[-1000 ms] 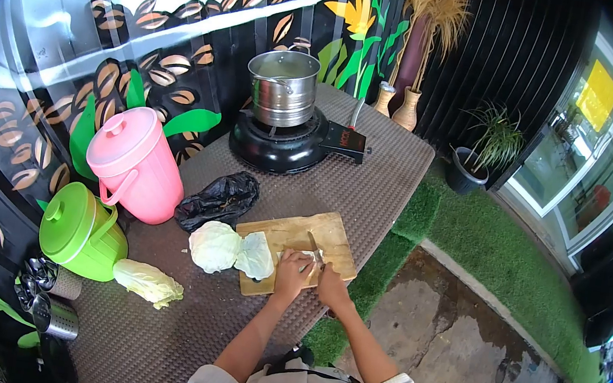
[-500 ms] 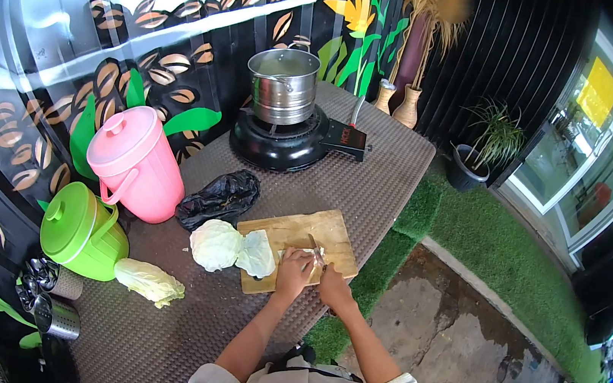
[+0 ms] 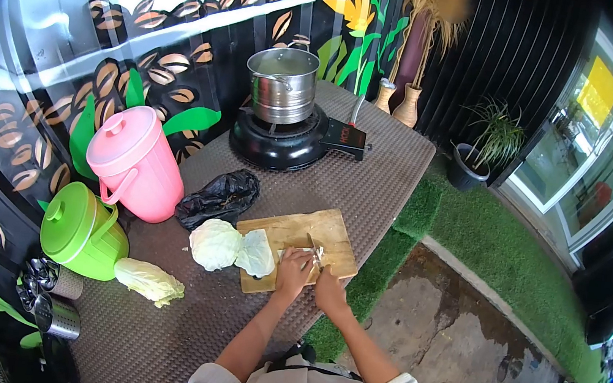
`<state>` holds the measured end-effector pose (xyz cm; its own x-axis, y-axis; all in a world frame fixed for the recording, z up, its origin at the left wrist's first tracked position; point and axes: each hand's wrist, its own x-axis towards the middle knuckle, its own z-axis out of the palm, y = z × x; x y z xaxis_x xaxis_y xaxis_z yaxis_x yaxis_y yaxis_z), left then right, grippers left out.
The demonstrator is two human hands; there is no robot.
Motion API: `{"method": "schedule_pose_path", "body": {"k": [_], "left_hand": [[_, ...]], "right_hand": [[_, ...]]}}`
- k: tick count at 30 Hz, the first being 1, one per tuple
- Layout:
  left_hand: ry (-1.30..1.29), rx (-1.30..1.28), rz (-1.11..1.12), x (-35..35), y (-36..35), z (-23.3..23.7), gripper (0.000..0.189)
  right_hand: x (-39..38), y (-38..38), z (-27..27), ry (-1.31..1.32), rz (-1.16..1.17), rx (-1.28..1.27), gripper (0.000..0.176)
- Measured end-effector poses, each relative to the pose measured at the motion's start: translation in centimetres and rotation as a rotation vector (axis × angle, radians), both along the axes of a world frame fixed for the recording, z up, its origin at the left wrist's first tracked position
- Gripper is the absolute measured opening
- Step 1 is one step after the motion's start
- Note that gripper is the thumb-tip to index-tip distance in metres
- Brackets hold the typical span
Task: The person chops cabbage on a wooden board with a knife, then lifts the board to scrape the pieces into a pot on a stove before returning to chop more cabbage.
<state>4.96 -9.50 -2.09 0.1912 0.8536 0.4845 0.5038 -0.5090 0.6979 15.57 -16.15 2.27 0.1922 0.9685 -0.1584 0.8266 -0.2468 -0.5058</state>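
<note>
My right hand [image 3: 331, 287] is wrapped round the handle of a knife [image 3: 313, 247], whose blade points away from me over the wooden cutting board [image 3: 302, 227]. Beside the blade, my left hand [image 3: 293, 270] presses pale, cut pieces of vegetable [image 3: 319, 255] against the board with its fingers bent. What lies under those fingers is mostly hidden. A loose cabbage leaf [image 3: 257, 253] rests across the board's left edge, touching a cabbage head [image 3: 216, 245] on the table.
Behind the board lies a black plastic bag [image 3: 220, 198]. A steel pot [image 3: 282, 87] stands on a black portable stove [image 3: 279, 141]. Pink [image 3: 143, 164] and green lidded jugs [image 3: 87, 232] line the left side, near a napa cabbage [image 3: 150, 282] and steel cutlery holders [image 3: 57, 315].
My right hand has shifted slightly left and the knife with it, the blade now closer to my left fingers. My left hand stays nearly in place.
</note>
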Motion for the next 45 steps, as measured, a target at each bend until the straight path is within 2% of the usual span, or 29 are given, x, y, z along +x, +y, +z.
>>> {"method": "schedule_pose_path", "body": {"k": [4,6,10,12,13,21,23,26,31,34,35,42,45], "left_hand": [[-0.017,0.005,-0.017,0.0,0.0,-0.1,0.016],[-0.006,-0.018,-0.029,-0.1,-0.3,-0.2,0.017],[0.0,-0.027,-0.006,0.0,-0.1,-0.5,0.017],[0.014,-0.022,-0.001,0.0,0.0,-0.5,0.016],[0.008,0.005,-0.008,0.0,0.0,-0.4,0.016],[-0.057,0.001,0.018,0.2,-0.1,-0.5,0.015],[-0.036,0.024,0.0,0.1,0.0,-0.7,0.016],[-0.043,0.044,-0.013,0.0,0.0,-0.5,0.016],[-0.035,-0.016,-0.006,0.0,-0.1,0.0,0.015],[-0.053,0.0,-0.013,-0.1,0.1,-0.7,0.015],[-0.058,0.012,-0.018,-0.1,0.2,-1.0,0.015],[-0.03,0.014,-0.003,-0.2,0.0,-0.1,0.015],[-0.048,-0.038,0.019,-0.1,0.0,-0.2,0.015]], "right_hand": [[-1.0,0.4,-0.5,0.04,-0.091,0.026,0.027],[-0.1,1.5,-0.3,0.102,-0.046,-0.041,0.029],[0.7,1.1,-0.5,0.066,0.039,-0.084,0.029],[-0.5,-0.2,-1.3,0.011,-0.065,0.076,0.029],[-1.0,0.0,-1.3,0.029,-0.11,0.028,0.029],[0.5,0.9,-1.6,0.133,0.005,-0.068,0.029],[-1.0,-0.1,-3.0,0.032,-0.135,0.106,0.028],[-1.1,0.7,-0.8,0.106,-0.119,-0.037,0.028],[1.0,1.2,-0.6,0.127,0.017,-0.049,0.026],[-0.7,-0.5,-1.2,0.069,-0.08,0.032,0.027],[-1.2,-0.2,-1.3,0.068,-0.128,-0.025,0.027],[1.4,1.5,-1.8,0.243,0.049,0.056,0.029],[-0.5,-0.1,-0.7,0.163,-0.055,0.028,0.028]]}}
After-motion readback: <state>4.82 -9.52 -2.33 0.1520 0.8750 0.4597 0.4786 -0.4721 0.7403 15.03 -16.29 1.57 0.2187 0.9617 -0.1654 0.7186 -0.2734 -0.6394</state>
